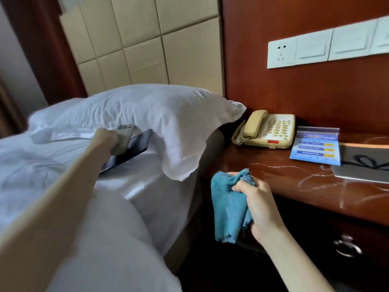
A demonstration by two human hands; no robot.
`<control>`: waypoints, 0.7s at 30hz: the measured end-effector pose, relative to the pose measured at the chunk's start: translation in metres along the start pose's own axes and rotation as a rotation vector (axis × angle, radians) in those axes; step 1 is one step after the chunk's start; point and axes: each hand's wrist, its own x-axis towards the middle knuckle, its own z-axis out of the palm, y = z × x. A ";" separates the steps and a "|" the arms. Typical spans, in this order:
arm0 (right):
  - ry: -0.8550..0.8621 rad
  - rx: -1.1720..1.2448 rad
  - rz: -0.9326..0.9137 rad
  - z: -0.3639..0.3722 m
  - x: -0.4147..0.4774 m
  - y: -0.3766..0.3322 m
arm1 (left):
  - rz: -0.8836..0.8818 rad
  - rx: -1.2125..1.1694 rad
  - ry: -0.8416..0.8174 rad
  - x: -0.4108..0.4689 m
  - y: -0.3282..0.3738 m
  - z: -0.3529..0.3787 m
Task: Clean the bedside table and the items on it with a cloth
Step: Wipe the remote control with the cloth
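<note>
My right hand (255, 199) grips a bunched blue cloth (228, 207) just off the front left corner of the glossy brown bedside table (273, 175). My left hand (106, 139) reaches out over the bed and holds a grey remote control (124, 139) above a black tray (130, 152) that lies on the white sheet by the pillow. On the table stand a beige telephone (266, 130), a blue card in a clear stand (315, 147) and a grey pad with a black cord (364, 165) at the right edge.
A white pillow (147, 114) overhangs the bed's edge close to the telephone. A white duvet (42, 161) covers the bed. A socket and switch strip (324, 46) is mounted on the wood panel behind the table. A drawer ring pull (346, 246) is below the tabletop.
</note>
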 end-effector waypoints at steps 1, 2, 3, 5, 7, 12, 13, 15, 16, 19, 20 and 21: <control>0.003 0.000 0.003 -0.001 0.000 0.000 | 0.009 0.041 0.002 0.002 -0.003 0.000; 0.003 0.002 0.008 -0.002 0.000 0.001 | 0.026 0.084 0.004 0.003 -0.005 0.001; 0.001 0.004 0.013 -0.003 0.000 0.002 | 0.045 0.144 0.014 0.003 -0.006 0.001; 0.001 0.003 0.020 -0.004 0.001 0.003 | 0.088 0.286 0.065 0.000 -0.008 0.004; 0.000 0.001 0.024 -0.004 0.001 0.003 | 0.163 0.383 0.107 -0.006 -0.007 0.007; 0.018 -0.018 0.014 -0.006 -0.001 0.000 | 0.446 0.313 0.147 -0.022 0.004 0.010; 0.022 -0.024 0.011 -0.007 -0.001 -0.001 | 0.468 0.303 0.134 -0.024 0.006 0.011; 0.028 -0.028 0.005 -0.009 -0.001 -0.003 | 0.474 0.318 0.123 -0.029 0.007 0.012; 0.027 -0.029 0.001 -0.011 0.000 -0.004 | 0.472 0.339 0.130 -0.031 0.006 0.013; 0.025 -0.028 -0.010 -0.015 -0.001 -0.006 | 0.483 0.394 0.162 -0.035 0.005 0.015; 0.024 -0.025 -0.013 -0.016 0.000 -0.008 | 0.492 0.391 0.164 -0.036 0.007 0.017; 0.023 -0.024 -0.019 -0.017 -0.001 -0.010 | 0.509 0.373 0.162 -0.039 0.011 0.020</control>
